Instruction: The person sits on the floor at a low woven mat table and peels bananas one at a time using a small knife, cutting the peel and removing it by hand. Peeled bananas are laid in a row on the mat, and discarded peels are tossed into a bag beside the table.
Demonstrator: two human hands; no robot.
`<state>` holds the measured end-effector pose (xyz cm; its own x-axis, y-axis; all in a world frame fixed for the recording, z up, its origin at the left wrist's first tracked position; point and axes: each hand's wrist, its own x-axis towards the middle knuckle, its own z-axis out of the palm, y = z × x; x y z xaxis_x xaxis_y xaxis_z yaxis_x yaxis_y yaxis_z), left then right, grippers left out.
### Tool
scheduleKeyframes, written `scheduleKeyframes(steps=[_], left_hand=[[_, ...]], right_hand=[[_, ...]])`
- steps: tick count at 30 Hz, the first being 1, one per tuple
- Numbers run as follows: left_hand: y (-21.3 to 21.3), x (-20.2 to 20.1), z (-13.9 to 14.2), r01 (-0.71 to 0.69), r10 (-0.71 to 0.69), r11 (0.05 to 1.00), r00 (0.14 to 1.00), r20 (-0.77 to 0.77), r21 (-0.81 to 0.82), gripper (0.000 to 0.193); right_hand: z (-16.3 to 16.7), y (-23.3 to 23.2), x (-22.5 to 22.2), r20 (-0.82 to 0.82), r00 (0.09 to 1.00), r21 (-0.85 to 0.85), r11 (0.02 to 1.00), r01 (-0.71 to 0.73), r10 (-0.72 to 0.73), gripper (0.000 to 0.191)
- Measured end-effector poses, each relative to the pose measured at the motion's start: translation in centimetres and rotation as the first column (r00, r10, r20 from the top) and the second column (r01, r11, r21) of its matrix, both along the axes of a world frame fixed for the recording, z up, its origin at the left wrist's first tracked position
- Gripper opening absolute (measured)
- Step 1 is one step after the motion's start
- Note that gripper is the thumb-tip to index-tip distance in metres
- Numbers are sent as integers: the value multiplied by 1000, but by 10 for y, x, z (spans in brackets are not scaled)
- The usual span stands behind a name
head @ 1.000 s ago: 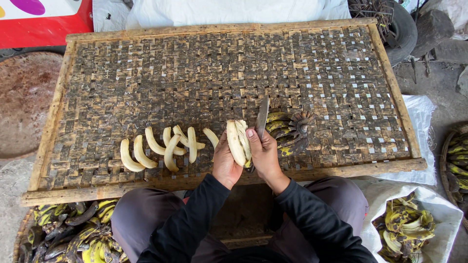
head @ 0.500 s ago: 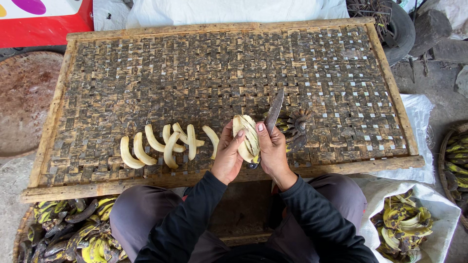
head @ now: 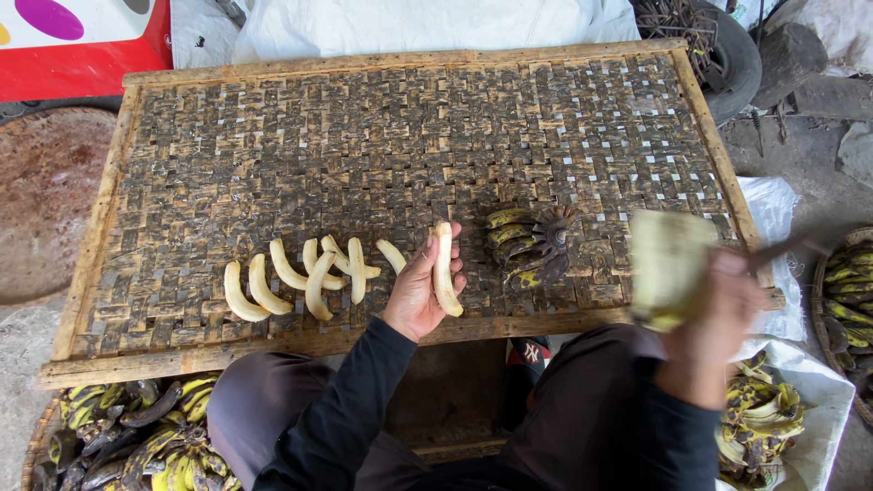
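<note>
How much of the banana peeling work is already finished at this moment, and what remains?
Done: seven peeled bananas lie on the woven tray. In hand: the left hand holds another peeled banana; the blurred right hand carries its peel toward the peel sack. Left: the unpeeled bunch on the tray and the basket of bananas below.

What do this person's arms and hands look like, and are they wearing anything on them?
Both arms are covered by long, plain black sleeves that reach to the wrists. The left hand is bare, with no glove, ring or watch showing. The right hand is blurred, so detail is hard to tell, but it also looks ungloved. No markings show on the sleeves.
</note>
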<state>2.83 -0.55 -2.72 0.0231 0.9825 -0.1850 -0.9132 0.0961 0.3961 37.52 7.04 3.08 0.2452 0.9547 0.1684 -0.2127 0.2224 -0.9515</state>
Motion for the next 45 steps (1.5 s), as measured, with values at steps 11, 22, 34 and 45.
scheduleKeyframes(steps=[11, 22, 34, 45], left_hand=[[7, -11, 11, -168, 166, 978, 986, 28, 127, 47], [1, -7, 22, -370, 412, 886, 905, -108, 281, 43], [-1, -21, 32, -660, 707, 693, 701, -91, 290, 42], [-4, -37, 28, -738, 759, 625, 651, 23, 254, 45]], right_hand=[[-109, -80, 202, 916, -275, 396, 756, 521, -291, 29], [-55, -39, 167, 840, 262, 312, 819, 482, -474, 55], [45, -84, -189, 566, 347, -201, 534, -821, 748, 54], [32, -90, -227, 655, 292, -245, 561, -791, 697, 48]])
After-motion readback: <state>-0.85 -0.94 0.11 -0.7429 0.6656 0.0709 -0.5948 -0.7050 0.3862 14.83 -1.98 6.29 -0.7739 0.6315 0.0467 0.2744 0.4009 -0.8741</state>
